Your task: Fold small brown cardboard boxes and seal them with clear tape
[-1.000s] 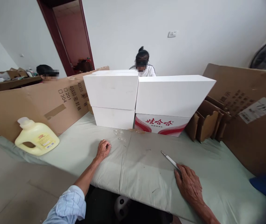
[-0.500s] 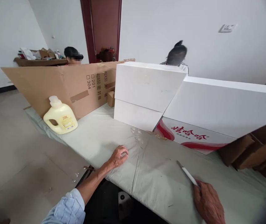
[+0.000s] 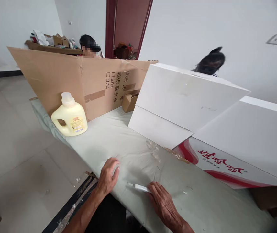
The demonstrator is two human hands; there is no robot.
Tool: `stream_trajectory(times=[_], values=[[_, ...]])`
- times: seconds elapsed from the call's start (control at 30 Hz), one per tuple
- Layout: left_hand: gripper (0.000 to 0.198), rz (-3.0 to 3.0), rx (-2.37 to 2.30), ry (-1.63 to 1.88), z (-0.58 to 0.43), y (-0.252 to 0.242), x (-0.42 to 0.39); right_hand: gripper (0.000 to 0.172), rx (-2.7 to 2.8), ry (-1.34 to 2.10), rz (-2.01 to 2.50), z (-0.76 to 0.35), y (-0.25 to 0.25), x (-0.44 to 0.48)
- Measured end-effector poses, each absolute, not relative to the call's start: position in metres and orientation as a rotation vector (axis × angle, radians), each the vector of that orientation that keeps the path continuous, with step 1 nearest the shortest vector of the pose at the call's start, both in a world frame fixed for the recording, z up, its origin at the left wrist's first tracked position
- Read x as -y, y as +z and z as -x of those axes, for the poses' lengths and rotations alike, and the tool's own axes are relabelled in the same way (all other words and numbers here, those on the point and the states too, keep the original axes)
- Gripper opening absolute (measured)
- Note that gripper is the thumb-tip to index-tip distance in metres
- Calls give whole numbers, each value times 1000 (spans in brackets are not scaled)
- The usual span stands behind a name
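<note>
Gripping a slim white-handled tool (image 3: 141,188) over the pale green tablecloth (image 3: 119,137), the right hand (image 3: 164,204) points its tip toward the left hand (image 3: 108,175), whose fingers curl loosely, thumb parted from them; a yellow bottle (image 3: 72,116) stands beyond.

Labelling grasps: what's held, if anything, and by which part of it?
White pen-like tool, by the end away from its narrow tip, in the right-hand grip. Left-hand grip: nothing visible in it.
</note>
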State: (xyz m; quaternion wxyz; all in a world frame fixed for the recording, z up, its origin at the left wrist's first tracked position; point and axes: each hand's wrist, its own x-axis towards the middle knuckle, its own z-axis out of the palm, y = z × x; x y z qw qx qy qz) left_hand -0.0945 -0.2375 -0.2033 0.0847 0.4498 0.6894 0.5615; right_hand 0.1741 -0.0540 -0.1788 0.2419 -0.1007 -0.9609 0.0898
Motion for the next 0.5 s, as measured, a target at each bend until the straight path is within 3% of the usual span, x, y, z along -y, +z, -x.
stream_trajectory(times=[0.13, 0.23, 0.4, 0.5], values=[[23, -1717, -2013, 1351, 90, -205, 277, 10, 2486, 128, 578, -183, -184, 25], [20, -1810, -1853, 1077, 120, -176, 276, 13, 2475, 65, 615, -190, -195, 9], [20, -1744, -2211, 983, 238, -109, 182, 19, 2471, -24, 539, -186, -218, 18], [33, -1720, -2296, 979, 302, -80, 96, 15, 2485, 10, 583, -186, -221, 22]])
